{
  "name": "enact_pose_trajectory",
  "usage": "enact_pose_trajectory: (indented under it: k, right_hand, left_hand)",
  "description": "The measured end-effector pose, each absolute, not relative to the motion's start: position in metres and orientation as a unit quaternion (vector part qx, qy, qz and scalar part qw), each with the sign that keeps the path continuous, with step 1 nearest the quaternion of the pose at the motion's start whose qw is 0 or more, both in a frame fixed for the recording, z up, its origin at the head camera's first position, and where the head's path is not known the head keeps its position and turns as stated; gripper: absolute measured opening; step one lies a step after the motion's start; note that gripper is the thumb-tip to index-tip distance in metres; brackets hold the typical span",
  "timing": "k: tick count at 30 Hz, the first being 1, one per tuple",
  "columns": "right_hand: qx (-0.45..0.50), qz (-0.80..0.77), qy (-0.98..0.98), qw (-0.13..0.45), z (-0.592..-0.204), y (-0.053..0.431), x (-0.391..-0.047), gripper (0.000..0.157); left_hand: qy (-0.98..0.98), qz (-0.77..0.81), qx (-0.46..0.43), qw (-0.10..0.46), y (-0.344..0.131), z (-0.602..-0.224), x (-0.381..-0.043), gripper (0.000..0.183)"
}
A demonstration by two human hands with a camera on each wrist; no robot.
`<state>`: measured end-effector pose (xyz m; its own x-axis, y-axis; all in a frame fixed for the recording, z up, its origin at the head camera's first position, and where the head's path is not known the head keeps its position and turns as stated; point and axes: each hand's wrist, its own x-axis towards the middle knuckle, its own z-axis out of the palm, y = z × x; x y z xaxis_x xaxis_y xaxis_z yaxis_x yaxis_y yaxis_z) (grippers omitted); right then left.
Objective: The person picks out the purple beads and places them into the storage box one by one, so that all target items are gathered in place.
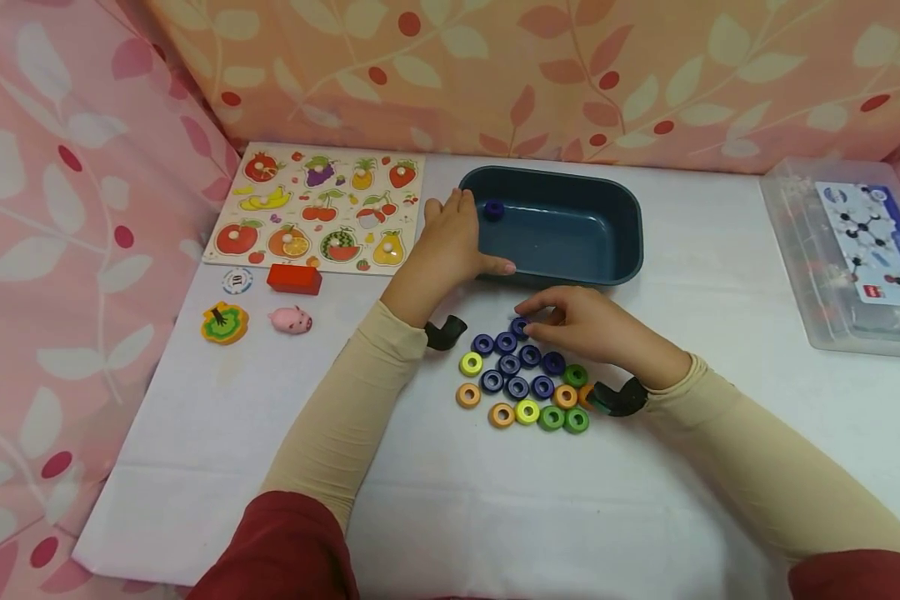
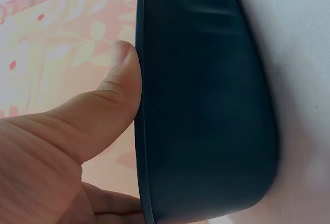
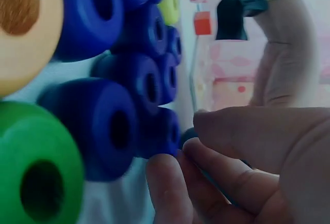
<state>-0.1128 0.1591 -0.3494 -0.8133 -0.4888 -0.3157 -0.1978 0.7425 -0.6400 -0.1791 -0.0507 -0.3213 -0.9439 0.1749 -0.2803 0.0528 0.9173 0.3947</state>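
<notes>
A dark blue tub [image 1: 551, 237] stands at the back middle of the table, with one blue ring [image 1: 494, 209] inside at its left end. My left hand [image 1: 452, 242] holds the tub's left front corner, its thumb over the near rim. In the left wrist view the thumb and fingers lie against the rim of the tub [image 2: 206, 110]. In front of the tub, my right hand [image 1: 588, 321] pinches a blue ring [image 1: 520, 327] at the back of a group of rings. The right wrist view shows fingertips at this blue ring [image 3: 164, 133], beside other blue rings.
Green rings [image 1: 552, 418], yellow rings [image 1: 527, 412] and orange rings [image 1: 502, 415] lie around the blue ones. To the left are a fruit puzzle board [image 1: 315, 212], red block [image 1: 295, 279], toy pig [image 1: 291, 320], tree piece [image 1: 225, 323] and round chip [image 1: 237, 281]. A clear case [image 1: 802, 250] stands right.
</notes>
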Motion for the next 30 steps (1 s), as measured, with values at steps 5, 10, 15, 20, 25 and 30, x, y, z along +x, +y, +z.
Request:
enact_pose_trajectory:
  k: [5, 10, 15, 20, 25, 30]
  right_hand:
    - [-0.195, -0.314, 0.896, 0.246, -0.358, 0.155, -0.117, 0.032]
    - [-0.191, -0.322, 0.892, 0.255, -0.360, 0.154, -0.119, 0.031]
    - [-0.189, -0.325, 0.890, 0.257, -0.361, 0.154, -0.119, 0.031]
    - [-0.182, -0.329, 0.889, 0.262, -0.361, 0.153, -0.119, 0.031]
    - [-0.179, -0.331, 0.888, 0.264, -0.362, 0.154, -0.118, 0.031]
    - [-0.181, -0.339, 0.883, 0.269, -0.362, 0.154, -0.118, 0.031]
  left_hand:
    - [0.968, 0.190, 0.064, 0.153, -0.051, -0.323, -0.180, 0.127]
    - [0.967, 0.201, 0.064, 0.145, -0.052, -0.320, -0.178, 0.111]
    - [0.964, 0.216, 0.058, 0.141, -0.053, -0.319, -0.176, 0.075]
    - [0.968, 0.197, 0.060, 0.141, -0.052, -0.321, -0.179, 0.107]
    - [0.971, 0.193, 0.042, 0.138, -0.050, -0.323, -0.182, 0.130]
    - [0.969, 0.202, 0.012, 0.139, -0.049, -0.324, -0.182, 0.131]
